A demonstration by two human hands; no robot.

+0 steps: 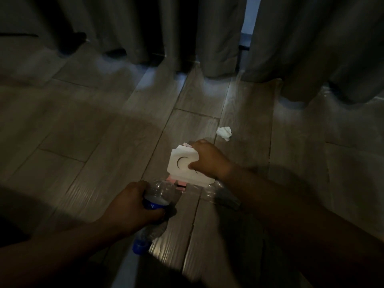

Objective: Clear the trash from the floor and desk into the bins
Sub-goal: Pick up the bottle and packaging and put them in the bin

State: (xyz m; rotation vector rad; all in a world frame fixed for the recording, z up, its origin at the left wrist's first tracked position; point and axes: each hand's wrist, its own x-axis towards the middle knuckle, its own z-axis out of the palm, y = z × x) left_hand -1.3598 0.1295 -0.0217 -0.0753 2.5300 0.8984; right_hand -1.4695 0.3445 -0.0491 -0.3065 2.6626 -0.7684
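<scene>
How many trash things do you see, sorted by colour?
White: 2, flat white card piece and crumpled white tissue.
Clear: 2, blue-capped clear plastic bottle and crumpled clear plastic.
Pink: 1, flat pink piece.
Total: 5.

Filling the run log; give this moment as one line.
left hand: grips clear blue-capped plastic bottle | right hand: holds white crescent-cut card | crumpled white tissue: on floor

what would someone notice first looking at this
The white card pinched in the right hand at mid-frame stands out brightest against the dark floor. Nearer the camera, the left hand grips a clear plastic bottle with a blue label and cap. A crumpled tissue lies alone on the floor beyond the right hand.
</scene>
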